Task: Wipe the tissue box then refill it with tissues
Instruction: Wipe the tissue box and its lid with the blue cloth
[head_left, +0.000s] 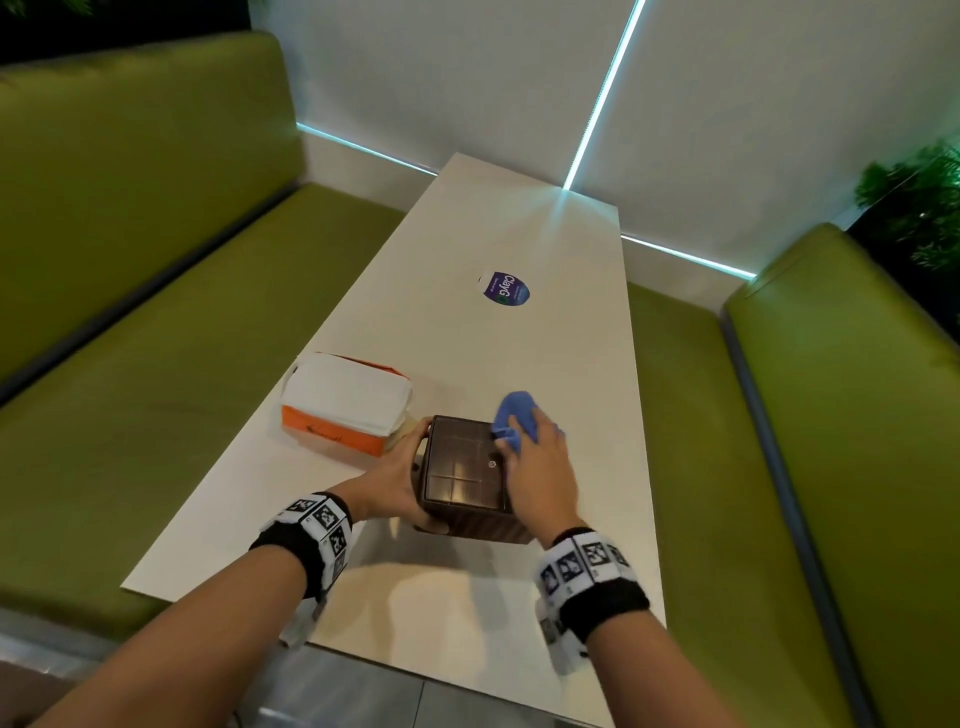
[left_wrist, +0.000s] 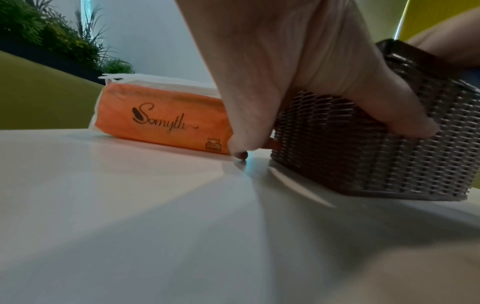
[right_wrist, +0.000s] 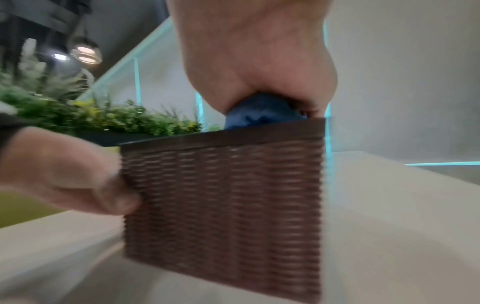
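Observation:
A dark brown woven tissue box (head_left: 462, 475) (left_wrist: 363, 148) (right_wrist: 223, 205) stands near the front of the pale table (head_left: 467, 332). My left hand (head_left: 400, 475) (left_wrist: 298, 82) grips its left side, thumb on the near wall. My right hand (head_left: 540, 467) (right_wrist: 257, 61) holds a crumpled blue cloth (head_left: 511, 421) (right_wrist: 259, 115) against the box's top right edge. An orange and white pack of tissues (head_left: 345, 402) (left_wrist: 161, 121) lies just left of the box. The right wrist view is blurred.
Green padded benches (head_left: 156, 260) run along both sides of the table. A round purple sticker (head_left: 504, 288) lies on the tabletop farther back. Plants (head_left: 919, 197) stand behind the right bench. The white wall closes the far end.

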